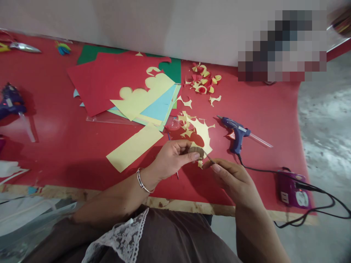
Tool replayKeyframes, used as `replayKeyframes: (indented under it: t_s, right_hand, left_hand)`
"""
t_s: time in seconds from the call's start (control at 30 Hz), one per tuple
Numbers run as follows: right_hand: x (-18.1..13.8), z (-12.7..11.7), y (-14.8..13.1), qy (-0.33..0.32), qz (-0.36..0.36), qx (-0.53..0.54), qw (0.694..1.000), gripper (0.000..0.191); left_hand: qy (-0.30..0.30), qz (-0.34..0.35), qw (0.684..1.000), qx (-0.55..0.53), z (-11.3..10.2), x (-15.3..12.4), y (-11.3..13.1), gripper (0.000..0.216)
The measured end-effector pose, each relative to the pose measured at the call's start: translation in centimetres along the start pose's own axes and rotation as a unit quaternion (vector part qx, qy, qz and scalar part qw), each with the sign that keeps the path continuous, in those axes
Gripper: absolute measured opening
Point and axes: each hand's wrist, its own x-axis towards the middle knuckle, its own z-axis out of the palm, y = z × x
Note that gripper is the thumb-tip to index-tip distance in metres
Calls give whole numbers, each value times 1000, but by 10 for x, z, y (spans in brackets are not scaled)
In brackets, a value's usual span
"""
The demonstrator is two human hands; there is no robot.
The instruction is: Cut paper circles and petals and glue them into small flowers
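Lap: my brown garment (181, 233) with its lace trim (127, 233) lies nearest, below the worktop (85, 153) edge.
Left fingers: my left hand (170, 157) pinches a dark round disc (195, 149) between thumb and fingers, yellow paper (200, 164) showing at its rim.
Right fingers: my right hand (233, 179) closes on a slim metal tool (209, 157), its tip meeting the disc's edge.
Disc position: above the worktop, in front of me, near the cut yellow sheet (203, 129).
Slip hazard: a loose thumb pinch could let disc and paper shift apart, spoiling the outline.
Finger hazard: the tool tip points toward my left fingers; overshoot could nick one.
Cord hazard: the black cord (259, 168) runs just beyond my right hand; a snag could drag the glue gun (238, 133).
Tool type: probably small scissors; my grip covers the handles.
Paper join: I cannot tell whether the cut sheet connects to the paper at the disc.
Left wrist: a thin pointed object (177, 175) is mostly covered.
Upper right: a pixelated patch conceals that area.
Left edge: a second glue gun (12, 102) is cut off.
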Motion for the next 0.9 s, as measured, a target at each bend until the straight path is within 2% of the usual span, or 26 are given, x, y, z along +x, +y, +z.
replayKeyframes:
  t_s: [0.37,0.9]
  right_hand:
    - [-1,-4,4,-14,-4,-12,1000,50]
    - [-3,-13,2,-9,-18,-66,998,52]
  left_hand:
    - [-12,-20,999,49,-1,0,-2,34]
    - [-35,-9,998,53,-2,0,1,25]
